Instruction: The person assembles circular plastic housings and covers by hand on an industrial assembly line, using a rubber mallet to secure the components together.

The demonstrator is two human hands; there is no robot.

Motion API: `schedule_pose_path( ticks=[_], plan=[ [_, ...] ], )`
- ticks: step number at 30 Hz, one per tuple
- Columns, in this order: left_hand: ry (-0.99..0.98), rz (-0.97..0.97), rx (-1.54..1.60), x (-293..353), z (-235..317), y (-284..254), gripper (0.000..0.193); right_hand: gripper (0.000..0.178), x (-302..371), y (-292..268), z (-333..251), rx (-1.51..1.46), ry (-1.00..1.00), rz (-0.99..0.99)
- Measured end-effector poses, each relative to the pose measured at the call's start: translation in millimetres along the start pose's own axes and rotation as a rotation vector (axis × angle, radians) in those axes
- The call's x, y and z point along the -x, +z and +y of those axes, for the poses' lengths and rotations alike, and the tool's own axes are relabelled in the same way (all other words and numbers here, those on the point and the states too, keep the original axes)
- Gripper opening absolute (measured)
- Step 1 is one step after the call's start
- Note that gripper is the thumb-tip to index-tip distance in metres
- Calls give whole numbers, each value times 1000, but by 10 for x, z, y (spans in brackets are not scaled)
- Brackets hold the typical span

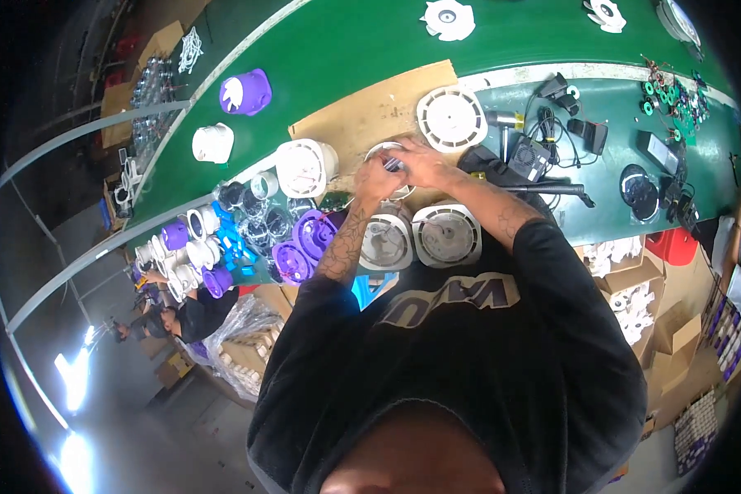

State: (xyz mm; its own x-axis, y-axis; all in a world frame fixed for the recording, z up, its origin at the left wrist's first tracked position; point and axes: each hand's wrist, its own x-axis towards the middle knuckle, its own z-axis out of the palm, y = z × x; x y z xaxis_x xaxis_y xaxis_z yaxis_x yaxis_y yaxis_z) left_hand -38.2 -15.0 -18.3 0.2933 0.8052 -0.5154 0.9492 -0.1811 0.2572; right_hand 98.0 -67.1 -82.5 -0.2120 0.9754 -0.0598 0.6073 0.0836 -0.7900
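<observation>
Both hands meet over the cardboard sheet at the middle of the bench, around a white round plastic housing (384, 147) that they mostly cover. My left hand (374, 178) curls its fingers at the housing's near left side. From the right, my right hand (425, 164) reaches across with bent fingers over its top. A small silver and dark part (393, 165) shows between the fingers; its kind is not clear. Closest to my chest are two open white housings, one (386, 240) on the left and another (447, 235) on the right, with wires inside.
A white slotted housing (306, 168) stands left of the cardboard (370, 111), a slotted disc (451, 118) at its right end. Purple housings (314, 235) and clear cups crowd the left. A screwdriver (505, 123), power adapters and cables lie right. Another person (198, 317) works far left.
</observation>
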Motion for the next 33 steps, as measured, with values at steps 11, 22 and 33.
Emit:
schedule_pose_path(
  ticks=[11, 22, 33],
  plan=[
    [-68, 30, 259, -1, -609, -170, 46, 67, 19, -82, -277, 61, 108, -64],
    [-150, -465, 1433, 325, 338, -538, 27, 40, 556, -896, -669, -603, 194, 328],
    [-124, -66, 968, -1014, 337, 166, 25, 32, 767, -1740, -76, -510, 512, 464]
  ],
)
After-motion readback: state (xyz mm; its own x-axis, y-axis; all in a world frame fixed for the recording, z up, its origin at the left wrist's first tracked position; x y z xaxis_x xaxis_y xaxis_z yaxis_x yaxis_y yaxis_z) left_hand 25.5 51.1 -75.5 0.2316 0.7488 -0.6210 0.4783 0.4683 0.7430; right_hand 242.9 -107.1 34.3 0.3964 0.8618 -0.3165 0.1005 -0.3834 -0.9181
